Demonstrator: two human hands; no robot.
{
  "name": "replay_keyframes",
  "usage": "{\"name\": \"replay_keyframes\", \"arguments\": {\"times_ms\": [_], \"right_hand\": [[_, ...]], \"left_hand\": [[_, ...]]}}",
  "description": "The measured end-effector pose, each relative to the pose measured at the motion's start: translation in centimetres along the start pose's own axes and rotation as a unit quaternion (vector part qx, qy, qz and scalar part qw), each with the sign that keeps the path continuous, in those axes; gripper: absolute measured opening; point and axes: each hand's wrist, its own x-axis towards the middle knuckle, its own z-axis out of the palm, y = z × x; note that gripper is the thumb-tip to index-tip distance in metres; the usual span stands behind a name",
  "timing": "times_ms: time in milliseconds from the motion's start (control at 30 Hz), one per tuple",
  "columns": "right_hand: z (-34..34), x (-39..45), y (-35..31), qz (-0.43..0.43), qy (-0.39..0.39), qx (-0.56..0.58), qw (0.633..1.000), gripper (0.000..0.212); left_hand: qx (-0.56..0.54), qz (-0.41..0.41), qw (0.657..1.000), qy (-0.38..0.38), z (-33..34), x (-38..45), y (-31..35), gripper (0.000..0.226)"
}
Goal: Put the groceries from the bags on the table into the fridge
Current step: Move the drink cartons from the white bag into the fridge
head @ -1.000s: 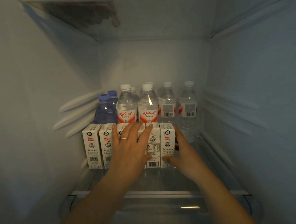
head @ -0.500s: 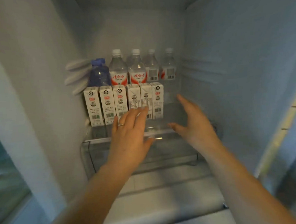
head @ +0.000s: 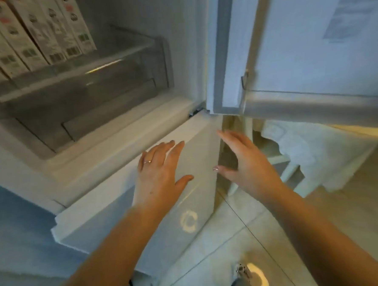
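Note:
Several white milk cartons [head: 33, 35] stand in a row on the fridge shelf at the upper left, above a clear crisper drawer [head: 87, 87]. My left hand [head: 161, 173], wearing a ring, hovers with spread fingers in front of the lower fridge door [head: 143, 214]. My right hand [head: 246, 161] is beside it, fingers straight, holding nothing. Both hands are outside the fridge compartment. The water bottles are out of view.
The upper fridge door [head: 310, 47] stands open at the right, its lower edge above my right hand. Behind it a white chair or table leg [head: 289, 165] and a pale cloth [head: 316, 148] show. Tiled floor [head: 245, 239] lies below.
Both hands have drawn back out of the fridge, away from the cartons. The view has dropped and swung right, so the lower door and floor now show.

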Motion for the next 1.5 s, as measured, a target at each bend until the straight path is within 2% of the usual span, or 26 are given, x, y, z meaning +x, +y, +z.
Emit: {"name": "replay_keyframes", "arguments": {"times_ms": [233,467,833,1167,1500], "right_hand": [[-2.9,-11.5,9.2,0.163,0.032,-0.013,0.986,0.078],[-8.6,-22.4,19.2,0.302,0.06,-0.01,0.951,0.08],[-23.0,-34.4,35.2,0.371,0.099,-0.024,0.923,0.078],[-30.5,-32.1,46.8,0.364,0.098,-0.025,0.926,0.076],[-37.7,-19.2,61.1,0.353,0.064,-0.014,0.933,0.074]], "left_hand": [[-0.054,0.079,0.988,-0.125,5.8,-2.1,9.6,0.078],[-0.119,0.159,0.958,-0.208,10.8,-2.7,23.3,0.078],[-0.164,0.206,0.928,-0.265,17.8,-2.3,48.6,0.077],[-0.19,0.18,0.923,-0.281,24.1,5.0,59.4,0.082],[-0.213,0.138,0.93,-0.266,34.2,21.4,67.3,0.087]]}}
